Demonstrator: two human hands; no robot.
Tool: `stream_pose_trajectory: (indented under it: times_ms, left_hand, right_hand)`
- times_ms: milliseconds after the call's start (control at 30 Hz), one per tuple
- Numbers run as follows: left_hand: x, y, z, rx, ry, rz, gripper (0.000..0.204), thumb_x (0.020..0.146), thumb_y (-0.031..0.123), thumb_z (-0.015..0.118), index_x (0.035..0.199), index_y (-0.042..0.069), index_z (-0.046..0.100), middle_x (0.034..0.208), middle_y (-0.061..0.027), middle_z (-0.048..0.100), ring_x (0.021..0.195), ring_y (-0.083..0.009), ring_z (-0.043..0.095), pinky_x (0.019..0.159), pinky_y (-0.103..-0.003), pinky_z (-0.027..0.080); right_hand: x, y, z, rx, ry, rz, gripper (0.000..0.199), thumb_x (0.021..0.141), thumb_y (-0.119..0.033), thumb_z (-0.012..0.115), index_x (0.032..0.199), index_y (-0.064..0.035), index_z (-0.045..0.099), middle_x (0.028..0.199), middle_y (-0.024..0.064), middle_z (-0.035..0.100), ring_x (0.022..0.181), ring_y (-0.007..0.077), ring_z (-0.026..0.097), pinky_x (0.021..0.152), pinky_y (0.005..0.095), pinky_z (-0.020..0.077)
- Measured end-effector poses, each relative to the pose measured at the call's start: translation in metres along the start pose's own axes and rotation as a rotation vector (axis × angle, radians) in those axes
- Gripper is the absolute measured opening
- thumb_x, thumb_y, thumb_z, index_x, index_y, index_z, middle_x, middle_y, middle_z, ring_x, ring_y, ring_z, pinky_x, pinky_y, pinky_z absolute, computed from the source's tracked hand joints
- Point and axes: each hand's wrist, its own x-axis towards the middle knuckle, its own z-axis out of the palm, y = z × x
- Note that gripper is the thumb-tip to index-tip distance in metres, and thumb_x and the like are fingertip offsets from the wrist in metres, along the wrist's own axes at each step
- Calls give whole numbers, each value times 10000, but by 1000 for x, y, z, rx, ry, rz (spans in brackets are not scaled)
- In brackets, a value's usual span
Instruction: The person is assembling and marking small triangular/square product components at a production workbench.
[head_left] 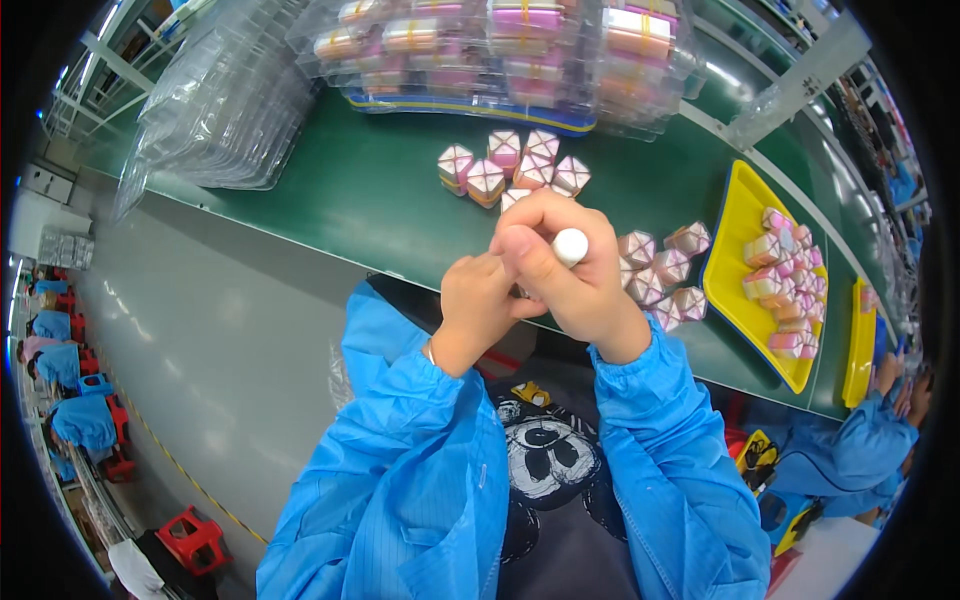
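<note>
My right hand (570,275) is closed around a small white round-ended object (570,245) that sticks out between thumb and fingers. My left hand (482,305) is curled right against it, fingers pressed to the right hand; what it holds is hidden. Both hands hover over the near edge of the green conveyor belt (340,190). Just beyond them lies a cluster of small pink, white and orange ribboned boxes (515,168). More of these boxes (665,270) lie to the right of my right hand.
A yellow tray (730,250) with several of the same boxes lies at the right, a second yellow tray (860,340) beyond it. Stacked clear plastic trays (215,110) and packed clear cases (500,50) stand at the back. A co-worker in blue (860,440) sits at the right.
</note>
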Motion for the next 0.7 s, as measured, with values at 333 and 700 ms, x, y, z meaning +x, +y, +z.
stream_pose_trajectory:
  times_ms: [333, 700]
  left_hand:
    - [-1, 0, 0, 41, -8, 34, 366, 624, 402, 823, 805, 147, 633, 676, 14, 585, 618, -201, 586, 553, -353, 409]
    - [-3, 2, -3, 37, -5, 1, 344, 611, 354, 842, 779, 142, 629, 703, 8, 606, 644, -231, 606, 569, -366, 424]
  right_hand:
    - [1, 7, -2, 75, 8, 91, 308, 955, -162, 612, 697, -52, 483, 587, -31, 441, 543, 44, 409, 481, 251, 324]
    - [1, 19, 2, 39, -13, 56, 347, 991, -146, 547, 673, -79, 422, 559, -2, 509, 487, 35, 399, 439, 225, 308]
